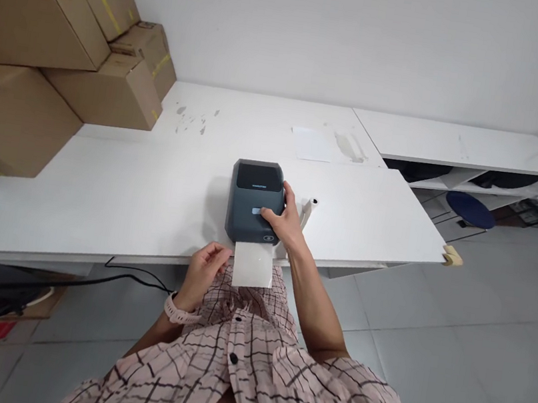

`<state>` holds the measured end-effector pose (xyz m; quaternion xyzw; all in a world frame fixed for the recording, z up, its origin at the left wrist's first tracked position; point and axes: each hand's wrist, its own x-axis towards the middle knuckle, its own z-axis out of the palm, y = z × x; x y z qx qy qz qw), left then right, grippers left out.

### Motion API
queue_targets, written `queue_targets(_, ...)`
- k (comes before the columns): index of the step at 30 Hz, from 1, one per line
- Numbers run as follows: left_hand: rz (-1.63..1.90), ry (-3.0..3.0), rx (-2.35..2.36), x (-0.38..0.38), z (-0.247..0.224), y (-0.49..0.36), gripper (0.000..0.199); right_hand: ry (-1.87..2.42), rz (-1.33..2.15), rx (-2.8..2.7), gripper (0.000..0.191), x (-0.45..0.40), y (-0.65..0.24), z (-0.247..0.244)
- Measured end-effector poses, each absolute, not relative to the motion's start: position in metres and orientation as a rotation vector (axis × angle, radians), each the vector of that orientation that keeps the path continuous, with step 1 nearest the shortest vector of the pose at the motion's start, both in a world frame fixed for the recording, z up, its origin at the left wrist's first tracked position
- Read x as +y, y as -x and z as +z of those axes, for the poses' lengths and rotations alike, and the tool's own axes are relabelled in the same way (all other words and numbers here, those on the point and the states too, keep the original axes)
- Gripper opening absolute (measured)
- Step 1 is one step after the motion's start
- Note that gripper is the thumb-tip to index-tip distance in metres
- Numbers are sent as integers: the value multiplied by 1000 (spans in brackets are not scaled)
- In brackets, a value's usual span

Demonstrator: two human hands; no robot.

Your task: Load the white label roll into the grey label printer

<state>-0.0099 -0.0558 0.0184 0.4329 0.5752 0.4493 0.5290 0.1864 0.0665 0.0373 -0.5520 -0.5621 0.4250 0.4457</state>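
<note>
Head view: printer [246, 218] sits on the white table [148, 200], close to its front edge; using it as the landmark. Blank-looking sheet [253, 266] sticks out of the printer's front and overhangs the table edge.

Step in hand, my read: steadying the printer while tending the sheet at the outlet. Next move on the sheet calls for a clean thumb-and-finger pinch on its free edge, with the printer kept from sliding.

Right hand [290, 223]: spread wide, has hold of the printer's right flank, thumb over the top, tip at the light oblong [256, 211]. Can't tell if it's pressing.

Left hand [203, 266]: just off the printer's front-left corner, fingers curled, thumb and forefinger nearly together by the sheet's left edge. Can't tell if they touch the sheet or pinch anything.

So the printer lies inside the right grip's span; the sheet is just right of the left fingertips, in front of the printer.

Nearby: small white roll [309, 206] just right of the printer, loose paper [311, 146] behind and right, cardboard boxes [127, 96] behind and left.
</note>
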Motion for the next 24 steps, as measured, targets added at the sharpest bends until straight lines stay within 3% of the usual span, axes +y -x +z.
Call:
queue_targets(3,1238,-1084,1491,-41,18,16,39,1349,1041,-1464,100,68,-189,43)
queue_targets(10,1213,-1136,1329,-16,15,-4,72,1306,1096,-1341,89,24,-194,23)
queue_targets(16,1319,-1213,1396,-14,12,-5,67,1268,1049,-1341,77,3,-199,16)
queue_targets(24,1556,-1309,1174,33,55,0,55,1115,939,-1389,81,49,-201,64)
